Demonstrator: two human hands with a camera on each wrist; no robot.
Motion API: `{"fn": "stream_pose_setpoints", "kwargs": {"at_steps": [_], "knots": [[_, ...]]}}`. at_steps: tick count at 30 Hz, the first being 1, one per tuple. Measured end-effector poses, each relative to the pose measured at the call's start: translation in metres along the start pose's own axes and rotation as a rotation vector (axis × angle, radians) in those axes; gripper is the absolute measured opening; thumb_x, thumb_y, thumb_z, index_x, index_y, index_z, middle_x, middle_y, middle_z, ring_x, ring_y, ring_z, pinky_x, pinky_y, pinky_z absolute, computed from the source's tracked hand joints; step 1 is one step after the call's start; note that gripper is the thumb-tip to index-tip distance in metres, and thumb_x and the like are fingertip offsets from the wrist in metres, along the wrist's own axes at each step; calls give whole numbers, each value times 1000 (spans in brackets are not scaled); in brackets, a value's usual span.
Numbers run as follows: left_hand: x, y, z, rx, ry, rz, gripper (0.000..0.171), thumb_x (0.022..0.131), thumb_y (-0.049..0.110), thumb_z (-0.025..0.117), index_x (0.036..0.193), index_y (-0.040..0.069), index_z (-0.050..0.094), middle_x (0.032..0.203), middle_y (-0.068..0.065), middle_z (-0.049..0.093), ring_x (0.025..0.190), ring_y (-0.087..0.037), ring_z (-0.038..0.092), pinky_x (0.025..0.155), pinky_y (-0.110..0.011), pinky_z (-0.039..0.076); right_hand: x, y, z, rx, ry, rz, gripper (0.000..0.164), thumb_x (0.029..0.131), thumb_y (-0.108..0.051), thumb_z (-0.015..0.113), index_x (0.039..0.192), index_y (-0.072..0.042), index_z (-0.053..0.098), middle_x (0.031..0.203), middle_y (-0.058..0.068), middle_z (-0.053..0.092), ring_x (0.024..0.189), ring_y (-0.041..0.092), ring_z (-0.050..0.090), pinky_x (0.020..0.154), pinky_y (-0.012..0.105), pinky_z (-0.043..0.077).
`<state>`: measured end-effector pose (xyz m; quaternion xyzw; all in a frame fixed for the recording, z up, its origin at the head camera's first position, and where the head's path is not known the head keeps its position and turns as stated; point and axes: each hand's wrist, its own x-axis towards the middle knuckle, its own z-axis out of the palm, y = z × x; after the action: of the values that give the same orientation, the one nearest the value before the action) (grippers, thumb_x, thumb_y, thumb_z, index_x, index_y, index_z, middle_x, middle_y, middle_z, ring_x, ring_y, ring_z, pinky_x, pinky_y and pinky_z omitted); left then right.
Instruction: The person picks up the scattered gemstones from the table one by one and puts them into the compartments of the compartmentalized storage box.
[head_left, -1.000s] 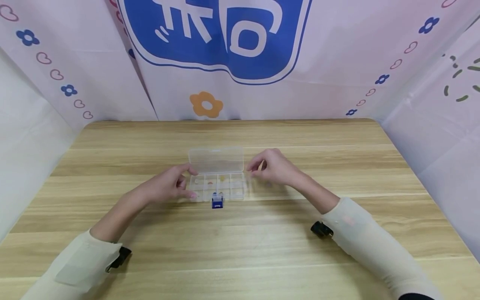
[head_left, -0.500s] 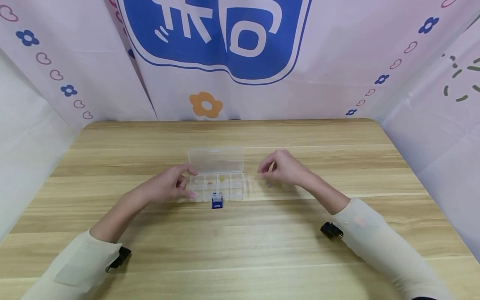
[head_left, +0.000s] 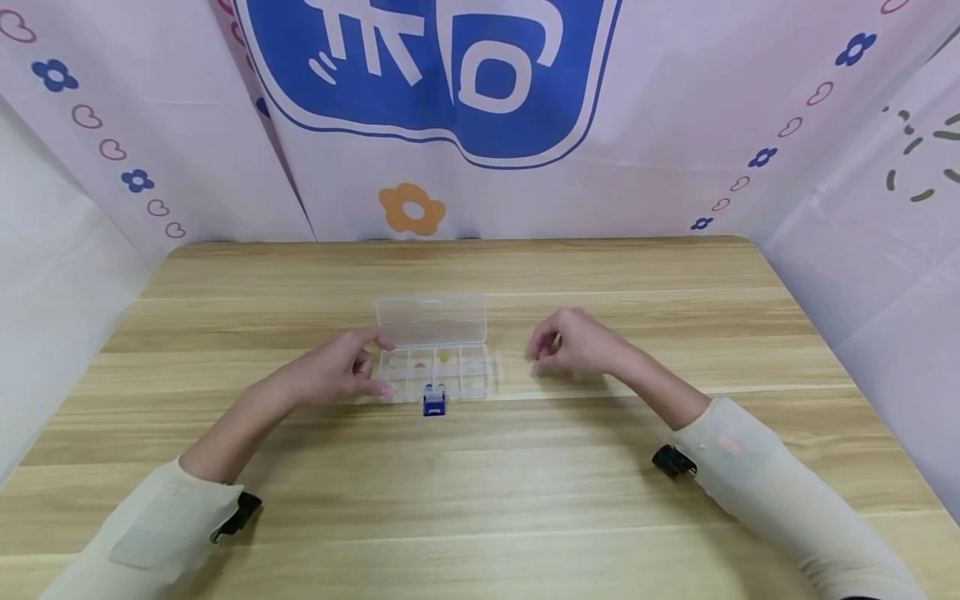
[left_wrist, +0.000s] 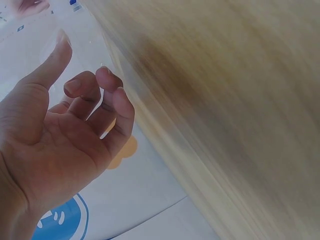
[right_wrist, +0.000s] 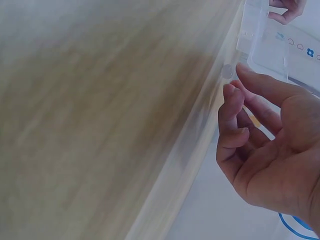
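Observation:
In the head view, a clear plastic compartment box (head_left: 474, 382) lies on the wooden table with its lid (head_left: 431, 321) raised at the back. My left hand (head_left: 337, 367) holds it by the left side, index finger at the back corner and thumb at the front one. A few small pieces lie in the compartments, among them a yellow one (head_left: 444, 356) and an orange one (head_left: 420, 365). Right of the box, my right hand (head_left: 573, 343) is low over the table, fingers bent. In the right wrist view a small translucent round piece (right_wrist: 227, 71) sits just beyond the thumb and fingertips.
A small blue and clear object (head_left: 434, 404) stands at the box's front edge. The wooden tabletop (head_left: 480, 492) reaches back to a printed cloth wall (head_left: 645, 167), with more white cloth on both sides.
My right hand has moved right, away from the box, then down toward the table, over the small piece seen there half a second ago. The left hand and box have stayed put.

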<state>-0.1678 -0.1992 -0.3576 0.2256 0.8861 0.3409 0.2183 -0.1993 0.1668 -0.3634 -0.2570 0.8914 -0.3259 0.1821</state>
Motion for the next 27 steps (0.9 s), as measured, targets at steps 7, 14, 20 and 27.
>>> {"fn": "stream_pose_setpoints", "kwargs": {"at_steps": [7, 14, 20, 27], "knots": [[-1, 1, 0, -12, 7, 16, 61, 91, 12, 81, 137, -12, 48, 62, 3, 44, 54, -8, 38, 53, -24, 36, 1, 6, 2, -16, -11, -9, 10, 85, -4, 85, 92, -4, 77, 83, -1, 73, 78, 12, 65, 76, 30, 55], [-1, 0, 1, -18, 17, 33, 60, 91, 12, 81, 136, -12, 49, 61, 4, 44, 53, -8, 37, 52, -24, 36, 0, 5, 3, -14, -14, -5, 7, 86, -2, 83, 86, -6, 77, 84, -1, 74, 79, 12, 65, 77, 30, 55], [-1, -1, 2, -13, 20, 29, 60, 91, 12, 81, 136, -11, 50, 61, 4, 44, 53, -7, 37, 53, -23, 36, 1, 4, 3, -25, -24, -10, 6, 88, -2, 82, 85, -5, 78, 83, -1, 74, 79, 12, 64, 76, 30, 54], [-2, 0, 1, -15, 22, 36, 60, 91, 11, 81, 136, -12, 49, 61, 4, 44, 53, -8, 37, 52, -24, 36, 1, 0, 1, -20, -11, 3, 4, 88, -5, 82, 88, -7, 79, 86, -2, 74, 83, 14, 66, 79, 32, 55]]}}
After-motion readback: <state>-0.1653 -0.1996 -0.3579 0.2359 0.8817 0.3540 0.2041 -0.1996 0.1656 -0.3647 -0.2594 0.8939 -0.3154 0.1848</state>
